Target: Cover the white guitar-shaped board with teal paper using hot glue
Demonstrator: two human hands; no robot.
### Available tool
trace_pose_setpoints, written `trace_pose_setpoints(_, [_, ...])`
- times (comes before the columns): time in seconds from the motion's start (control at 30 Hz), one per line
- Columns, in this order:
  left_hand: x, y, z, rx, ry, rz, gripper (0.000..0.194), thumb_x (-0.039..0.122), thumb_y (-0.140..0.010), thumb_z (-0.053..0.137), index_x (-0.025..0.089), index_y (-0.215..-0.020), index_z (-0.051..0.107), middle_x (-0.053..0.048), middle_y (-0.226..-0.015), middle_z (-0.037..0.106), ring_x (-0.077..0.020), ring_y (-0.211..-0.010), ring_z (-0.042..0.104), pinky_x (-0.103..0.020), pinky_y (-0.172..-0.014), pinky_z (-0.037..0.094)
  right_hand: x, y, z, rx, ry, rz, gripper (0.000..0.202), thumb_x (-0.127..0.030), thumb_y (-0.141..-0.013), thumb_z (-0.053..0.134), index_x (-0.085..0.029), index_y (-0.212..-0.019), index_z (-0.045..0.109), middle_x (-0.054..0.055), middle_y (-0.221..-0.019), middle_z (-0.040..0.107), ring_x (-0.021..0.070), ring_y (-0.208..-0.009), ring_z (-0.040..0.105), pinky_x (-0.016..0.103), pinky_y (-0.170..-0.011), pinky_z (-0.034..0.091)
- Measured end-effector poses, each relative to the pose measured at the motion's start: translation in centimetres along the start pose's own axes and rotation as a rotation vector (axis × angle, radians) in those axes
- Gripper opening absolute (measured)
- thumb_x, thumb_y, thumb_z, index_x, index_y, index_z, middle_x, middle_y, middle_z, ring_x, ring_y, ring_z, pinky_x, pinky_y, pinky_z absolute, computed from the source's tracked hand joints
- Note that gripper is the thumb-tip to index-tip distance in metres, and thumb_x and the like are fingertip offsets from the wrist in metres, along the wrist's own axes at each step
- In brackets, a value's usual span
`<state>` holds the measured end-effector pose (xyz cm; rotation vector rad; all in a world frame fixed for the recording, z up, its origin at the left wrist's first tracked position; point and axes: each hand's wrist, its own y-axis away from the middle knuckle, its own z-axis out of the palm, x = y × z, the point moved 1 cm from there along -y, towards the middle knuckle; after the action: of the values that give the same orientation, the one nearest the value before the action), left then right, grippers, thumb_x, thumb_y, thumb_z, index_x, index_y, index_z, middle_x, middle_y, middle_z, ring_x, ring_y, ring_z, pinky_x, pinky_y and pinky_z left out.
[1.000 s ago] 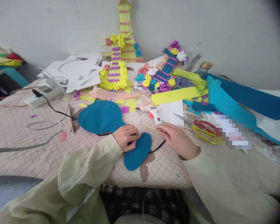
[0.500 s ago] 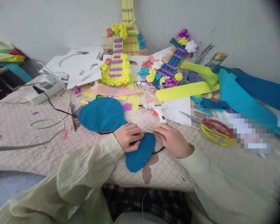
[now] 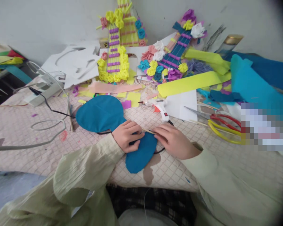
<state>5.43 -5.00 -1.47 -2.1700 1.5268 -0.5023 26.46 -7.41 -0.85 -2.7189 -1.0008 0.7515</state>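
Note:
A blue paper-covered cutout [image 3: 100, 113] with two rounded lobes lies flat on the table before me. My left hand [image 3: 127, 135] curls over its narrow middle, fingers closed against it. A thin wooden stick [image 3: 148, 131] lies across the upper edge of the nearer lobe. My right hand [image 3: 175, 140] pinches the stick's right end between thumb and fingers; its left end reaches my left fingertips. Just beyond my hands rests a white glue gun [image 3: 163, 110] with a dark nozzle.
Scissors [image 3: 226, 128] with red and yellow handles lie right. Behind stand paper-flower-decorated guitar shapes, a yellow one [image 3: 113, 59] and a blue one [image 3: 175, 58]. A power strip [image 3: 43, 91] with cables is at left. Yellow paper [image 3: 191, 83] and turquoise paper [image 3: 254, 84] lie to the right.
The view has shifted slightly. The stick now slants down a little more toward my right hand, whose fingertips sit a touch lower. Both hands keep their grips.

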Motion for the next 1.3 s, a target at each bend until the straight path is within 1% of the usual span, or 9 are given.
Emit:
trace_pose_setpoints(0.17, [0.0,0.1,0.0,0.010,0.006,0.010,0.024,0.023,-0.073,0.048,0.017,-0.090,0.063,-0.005,-0.074,0.058,-0.0179,-0.070,0.050,-0.035,-0.062,0.041,-0.3,0.0,0.4,0.007,-0.022,-0.025,0.032,-0.009,-0.086,0.038,-0.015,-0.104,0.063,0.010,-0.092,0.061,0.0206,-0.088,0.055,0.038,-0.078,0.050])
trace_pose_setpoints(0.33, [0.1,0.0,-0.2,0.046,-0.011,-0.014,0.023,0.024,-0.072,0.049,0.017,-0.087,0.065,-0.010,-0.096,0.059,-0.0243,-0.089,0.051,-0.042,-0.074,0.043,-0.8,0.2,0.4,0.009,-0.082,-0.021,0.035,-0.006,-0.084,0.038,-0.017,-0.106,0.063,0.009,-0.098,0.060,0.0190,-0.092,0.056,0.036,-0.080,0.050])
trace_pose_setpoints(0.43, [0.1,0.0,-0.2,0.034,0.000,-0.033,0.022,0.024,-0.073,0.049,0.018,-0.087,0.065,-0.010,-0.099,0.058,-0.0244,-0.093,0.050,-0.043,-0.078,0.043,-1.1,0.2,0.4,0.005,-0.084,-0.025,0.038,-0.004,-0.083,0.036,-0.018,-0.107,0.062,0.008,-0.100,0.061,0.0187,-0.093,0.056,0.037,-0.082,0.049])
trace_pose_setpoints(0.57, [0.1,0.1,-0.3,0.059,0.068,-0.089,0.023,0.024,-0.073,0.050,0.018,-0.088,0.066,-0.010,-0.098,0.057,-0.0239,-0.092,0.050,-0.042,-0.078,0.044,-1.2,0.2,0.5,0.017,-0.068,-0.013,0.040,-0.003,-0.082,0.037,-0.020,-0.107,0.063,0.006,-0.099,0.062,0.0186,-0.093,0.057,0.036,-0.082,0.049])
trace_pose_setpoints(0.73, [0.0,0.1,-0.3,0.067,0.117,-0.194,0.029,0.021,-0.075,0.048,0.017,-0.099,0.063,-0.009,-0.095,0.059,-0.0211,-0.086,0.052,-0.039,-0.075,0.044,-1.2,0.2,0.6,0.051,-0.083,-0.011,0.036,-0.004,-0.082,0.040,-0.021,-0.101,0.066,0.005,-0.097,0.064,0.0181,-0.090,0.057,0.035,-0.078,0.050])
trace_pose_setpoints(0.87, [-0.1,0.0,-0.1,0.010,0.063,-0.180,0.026,0.021,-0.075,0.048,0.018,-0.094,0.065,-0.007,-0.087,0.062,-0.0212,-0.083,0.053,-0.039,-0.072,0.042,-1.2,0.2,0.6,0.100,-0.121,-0.008,0.030,-0.005,-0.082,0.044,-0.021,-0.090,0.068,0.003,-0.088,0.067,0.0169,-0.084,0.059,0.034,-0.076,0.050])
trace_pose_setpoints(1.0, [-0.1,0.0,-0.1,0.018,0.061,-0.164,0.024,0.023,-0.074,0.048,0.019,-0.089,0.067,-0.006,-0.083,0.064,-0.0202,-0.079,0.053,-0.038,-0.069,0.040,-1.2,0.3,0.7,0.126,-0.146,-0.016,0.027,-0.004,-0.081,0.047,-0.020,-0.084,0.069,0.002,-0.083,0.068,0.0164,-0.081,0.059,0.033,-0.074,0.050])
trace_pose_setpoints(1.17, [-0.1,0.0,-0.2,0.022,0.101,-0.154,0.021,0.023,-0.074,0.048,0.019,-0.083,0.067,-0.005,-0.080,0.064,-0.0192,-0.078,0.053,-0.036,-0.068,0.039,-1.4,0.7,0.6,0.103,-0.129,-0.035,0.028,-0.004,-0.081,0.045,-0.017,-0.089,0.068,0.004,-0.088,0.069,0.0176,-0.085,0.060,0.035,-0.078,0.050])
trace_pose_setpoints(1.3, [-0.1,0.0,-0.2,0.027,0.138,-0.166,0.021,0.021,-0.074,0.048,0.018,-0.082,0.067,-0.006,-0.080,0.064,-0.0195,-0.079,0.053,-0.037,-0.070,0.041,-1.7,1.1,0.6,0.116,-0.111,-0.015,0.029,-0.005,-0.080,0.045,-0.019,-0.093,0.067,0.004,-0.092,0.069,0.0176,-0.086,0.061,0.036,-0.079,0.051])
